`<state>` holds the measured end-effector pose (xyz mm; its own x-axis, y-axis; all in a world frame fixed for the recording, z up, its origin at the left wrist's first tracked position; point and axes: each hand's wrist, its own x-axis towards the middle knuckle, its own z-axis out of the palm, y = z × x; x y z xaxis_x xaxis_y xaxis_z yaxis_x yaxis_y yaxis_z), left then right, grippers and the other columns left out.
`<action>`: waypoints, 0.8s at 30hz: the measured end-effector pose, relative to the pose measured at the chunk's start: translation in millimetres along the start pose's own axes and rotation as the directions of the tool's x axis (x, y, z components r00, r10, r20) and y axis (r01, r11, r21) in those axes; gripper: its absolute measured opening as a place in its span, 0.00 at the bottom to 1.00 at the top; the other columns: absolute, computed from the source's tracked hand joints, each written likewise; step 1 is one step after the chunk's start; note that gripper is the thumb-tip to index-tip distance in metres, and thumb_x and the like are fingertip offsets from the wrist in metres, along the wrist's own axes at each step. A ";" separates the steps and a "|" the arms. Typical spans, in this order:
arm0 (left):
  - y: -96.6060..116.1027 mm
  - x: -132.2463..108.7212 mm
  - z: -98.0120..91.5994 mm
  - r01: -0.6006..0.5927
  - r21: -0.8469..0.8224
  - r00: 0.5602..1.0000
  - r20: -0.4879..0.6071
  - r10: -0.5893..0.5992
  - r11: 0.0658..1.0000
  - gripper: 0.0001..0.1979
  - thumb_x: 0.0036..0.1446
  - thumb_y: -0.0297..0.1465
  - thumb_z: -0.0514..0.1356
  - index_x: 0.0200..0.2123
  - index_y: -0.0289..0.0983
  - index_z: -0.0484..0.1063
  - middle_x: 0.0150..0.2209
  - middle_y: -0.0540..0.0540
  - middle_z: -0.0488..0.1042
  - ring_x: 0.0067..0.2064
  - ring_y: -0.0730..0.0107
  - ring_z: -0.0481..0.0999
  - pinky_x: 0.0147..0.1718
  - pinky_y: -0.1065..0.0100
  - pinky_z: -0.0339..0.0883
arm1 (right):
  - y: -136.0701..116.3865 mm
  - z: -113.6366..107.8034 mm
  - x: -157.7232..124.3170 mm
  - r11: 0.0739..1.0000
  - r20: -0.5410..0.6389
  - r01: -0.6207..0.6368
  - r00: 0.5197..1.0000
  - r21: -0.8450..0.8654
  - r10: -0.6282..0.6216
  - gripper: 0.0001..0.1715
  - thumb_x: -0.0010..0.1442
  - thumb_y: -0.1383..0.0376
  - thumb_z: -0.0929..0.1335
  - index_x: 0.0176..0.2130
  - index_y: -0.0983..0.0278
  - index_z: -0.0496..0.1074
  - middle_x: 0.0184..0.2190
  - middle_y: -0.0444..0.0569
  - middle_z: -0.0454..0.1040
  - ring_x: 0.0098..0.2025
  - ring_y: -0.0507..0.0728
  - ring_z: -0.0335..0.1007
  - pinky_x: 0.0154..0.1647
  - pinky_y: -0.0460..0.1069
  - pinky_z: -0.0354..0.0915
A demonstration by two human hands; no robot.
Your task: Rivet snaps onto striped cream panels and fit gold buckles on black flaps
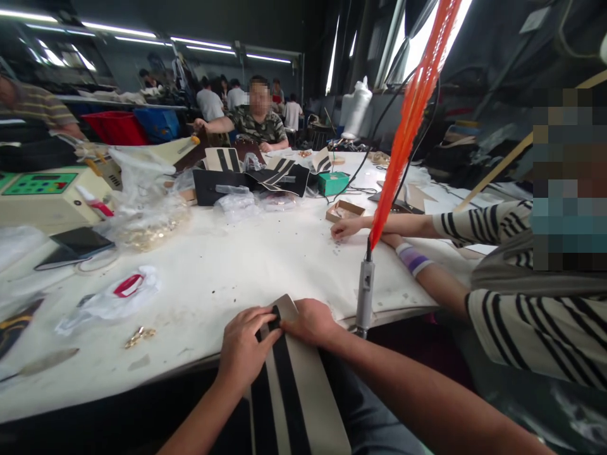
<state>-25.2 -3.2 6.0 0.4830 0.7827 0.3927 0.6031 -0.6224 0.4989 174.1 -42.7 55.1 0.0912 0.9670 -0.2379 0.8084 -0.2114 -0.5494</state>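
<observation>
A beige panel with black stripes (310, 392), flat and leather-like, slopes from my lap up to the table's front edge. Its far end rests by the edge, gripped from both sides. My left hand (246, 344) is closed on the left part of that end, fingertips pressing near a small black piece (274, 318) on the stripe. Curled over the right edge is my right hand (310, 321), its thumb side close to the left fingertips. What lies under the right fingers is hidden. To the right, a grey metal hand tool (365, 294) hangs upright from an orange coiled cord (403, 139).
Gold-coloured metal fittings (140, 337) and a plastic bag (135, 284) lie on the white table (246, 253). A co-worker's hand (348, 228) rests beside a small cardboard box (345, 212) at right. More striped pieces (279, 174) and a green box (333, 183) stand farther back.
</observation>
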 end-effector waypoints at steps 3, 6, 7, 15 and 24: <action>-1.2 0.1 -1.6 0.002 -0.006 1.000 0.004 -0.002 1.000 0.09 0.59 0.33 0.70 0.44 0.43 0.83 0.51 0.45 0.85 0.56 0.48 0.80 0.58 0.46 0.71 | 1.5 -0.3 -0.2 0.999 -0.009 0.029 1.000 0.018 -0.029 0.23 0.63 0.51 0.72 0.52 0.59 0.84 0.49 0.55 0.85 0.52 0.68 0.81 0.47 0.54 0.69; -0.1 2.5 -5.0 0.003 0.006 1.000 0.022 -0.003 1.000 0.08 0.59 0.32 0.70 0.43 0.45 0.83 0.51 0.46 0.85 0.55 0.49 0.80 0.56 0.46 0.71 | 4.8 -0.3 4.0 0.998 -0.026 0.052 0.998 0.033 -0.052 0.23 0.62 0.51 0.73 0.53 0.58 0.82 0.49 0.53 0.85 0.51 0.66 0.81 0.47 0.53 0.69; 0.1 3.5 -6.3 0.000 0.015 0.999 0.034 0.000 1.000 0.08 0.59 0.33 0.70 0.43 0.45 0.83 0.51 0.46 0.85 0.55 0.49 0.80 0.56 0.46 0.70 | 6.4 -1.0 6.7 0.998 -0.038 0.056 0.998 0.035 -0.054 0.24 0.62 0.50 0.74 0.53 0.59 0.82 0.49 0.53 0.85 0.51 0.66 0.81 0.47 0.53 0.69; -8.6 3.2 -6.5 -0.032 -0.015 0.999 0.034 0.032 0.999 0.09 0.57 0.34 0.72 0.43 0.48 0.83 0.50 0.47 0.85 0.54 0.47 0.79 0.59 0.43 0.68 | 15.0 -21.9 48.1 0.998 -0.186 0.032 0.982 0.059 -0.021 0.23 0.63 0.55 0.75 0.55 0.61 0.81 0.48 0.49 0.83 0.46 0.59 0.79 0.49 0.50 0.68; -22.5 0.5 4.1 -0.060 -0.016 0.998 -0.022 0.059 0.998 0.10 0.57 0.37 0.73 0.43 0.50 0.84 0.50 0.50 0.85 0.53 0.47 0.80 0.62 0.40 0.65 | 29.3 -33.6 103.4 0.978 -0.280 -0.083 0.950 0.193 0.136 0.19 0.68 0.60 0.73 0.56 0.64 0.80 0.39 0.48 0.84 0.39 0.56 0.79 0.45 0.48 0.69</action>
<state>-36.0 11.3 -8.2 0.5042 0.7442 0.4382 0.5630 -0.6680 0.4867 226.8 55.9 41.3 0.3597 0.9299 -0.0765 0.6704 -0.3146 -0.6720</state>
